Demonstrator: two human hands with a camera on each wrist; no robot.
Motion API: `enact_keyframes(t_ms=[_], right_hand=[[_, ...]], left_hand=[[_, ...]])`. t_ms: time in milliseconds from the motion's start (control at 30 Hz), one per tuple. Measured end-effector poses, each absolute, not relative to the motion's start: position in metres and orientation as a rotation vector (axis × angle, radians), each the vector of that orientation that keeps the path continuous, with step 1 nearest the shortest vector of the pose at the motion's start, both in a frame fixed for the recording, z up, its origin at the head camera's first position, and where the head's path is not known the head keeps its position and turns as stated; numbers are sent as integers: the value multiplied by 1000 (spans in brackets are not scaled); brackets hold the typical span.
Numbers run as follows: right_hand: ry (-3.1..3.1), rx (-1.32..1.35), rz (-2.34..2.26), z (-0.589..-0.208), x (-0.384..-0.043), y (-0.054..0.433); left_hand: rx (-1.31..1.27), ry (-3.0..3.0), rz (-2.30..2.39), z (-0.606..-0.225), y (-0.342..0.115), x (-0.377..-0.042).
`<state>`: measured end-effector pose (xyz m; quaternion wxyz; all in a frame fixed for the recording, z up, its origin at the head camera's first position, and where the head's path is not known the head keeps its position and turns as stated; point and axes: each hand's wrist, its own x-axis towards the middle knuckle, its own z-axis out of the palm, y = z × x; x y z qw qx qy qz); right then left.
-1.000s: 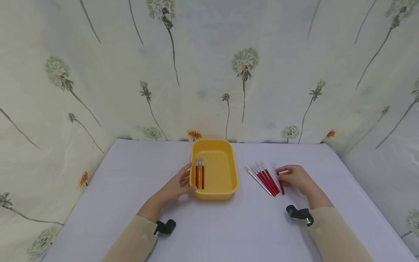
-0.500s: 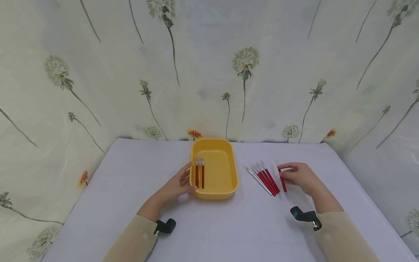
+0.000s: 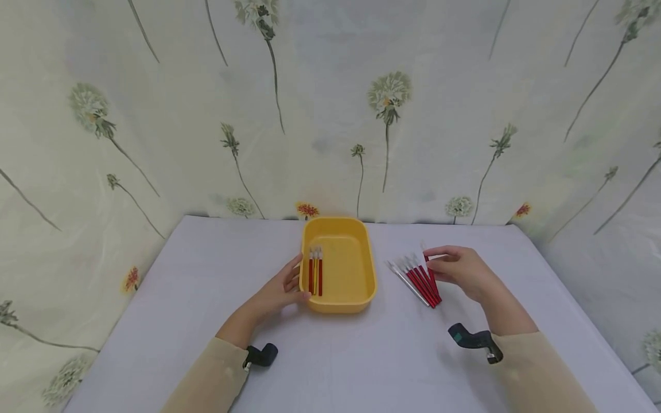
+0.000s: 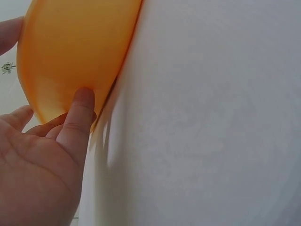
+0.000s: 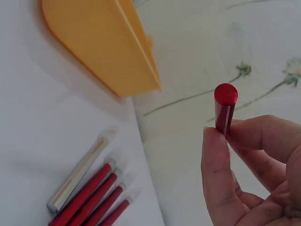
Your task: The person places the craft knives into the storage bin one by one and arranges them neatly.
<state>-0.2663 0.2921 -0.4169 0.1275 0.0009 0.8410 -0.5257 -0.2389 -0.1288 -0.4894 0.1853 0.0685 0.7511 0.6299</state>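
Observation:
My left hand [image 3: 281,291] holds the near left corner of a yellow tray [image 3: 356,307], thumb over the rim and fingers against the outer wall, also seen on the orange-looking wall [image 4: 80,42] in the left wrist view. Thumb and fingers of my right hand [image 3: 462,272] pinch a red pen-shaped stick [image 5: 225,110] with a pale tip, its round butt facing the right wrist camera. Beside and below it, several red sticks [image 3: 420,285] and a silver stick [image 3: 410,285] lie fanned on the table. Two red sticks [image 3: 320,278] and a yellow stick [image 3: 315,278] lie along the tray's left side.
A white cloth covers the table [image 3: 341,361], which ends at a flower-printed backdrop [image 3: 320,115]. Black wrist cameras sit at the left cuff [image 3: 262,355] and the right cuff [image 3: 475,341].
My right hand has lifted the red stick off the table, first drawing it slightly right, then moving left over the fanned sticks. The left hand and tray stay in place.

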Motion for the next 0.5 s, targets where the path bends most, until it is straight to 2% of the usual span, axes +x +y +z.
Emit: enact_keyframes(t_ms=[500], right_hand=[[2381,38,-1635,-401,-267,246]], left_hand=[[209,2128,1772,-489,-129,-239]])
